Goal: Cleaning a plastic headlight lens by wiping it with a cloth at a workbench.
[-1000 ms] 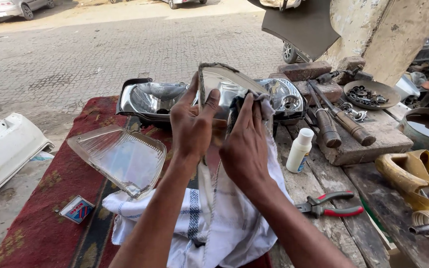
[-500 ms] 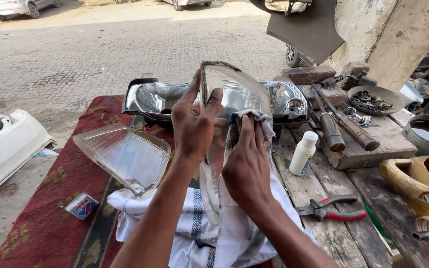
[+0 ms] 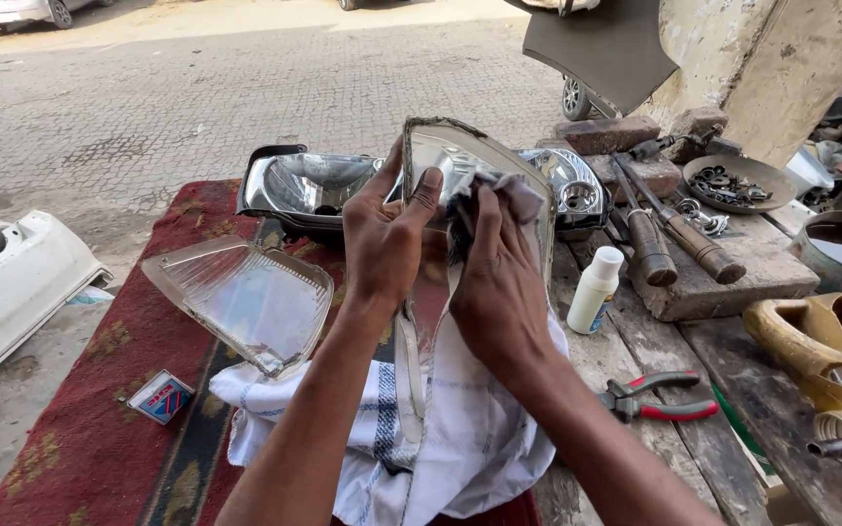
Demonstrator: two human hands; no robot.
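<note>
My left hand (image 3: 382,244) grips a clear headlight lens (image 3: 460,161) by its left edge and holds it upright over the bench. Pressed against the inside of that lens is my right hand (image 3: 499,282), closed on a bunched corner of a white cloth with blue stripes (image 3: 421,438). The rest of the cloth hangs down and lies on the red mat below my wrists. Behind the lens stands a chrome headlight housing (image 3: 309,185).
A second clear ribbed lens (image 3: 241,302) lies on the red mat (image 3: 80,429) at left. A small white bottle (image 3: 594,290), red-handled pliers (image 3: 655,399), hammers (image 3: 674,239), a bowl of metal parts (image 3: 738,185) and a yellow container (image 3: 830,341) sit at right. A white car panel (image 3: 2,282) lies at far left.
My right hand with the cloth has slid slightly upward across the lens. My left hand keeps the same grip, and the lens is tilted a little more upright.
</note>
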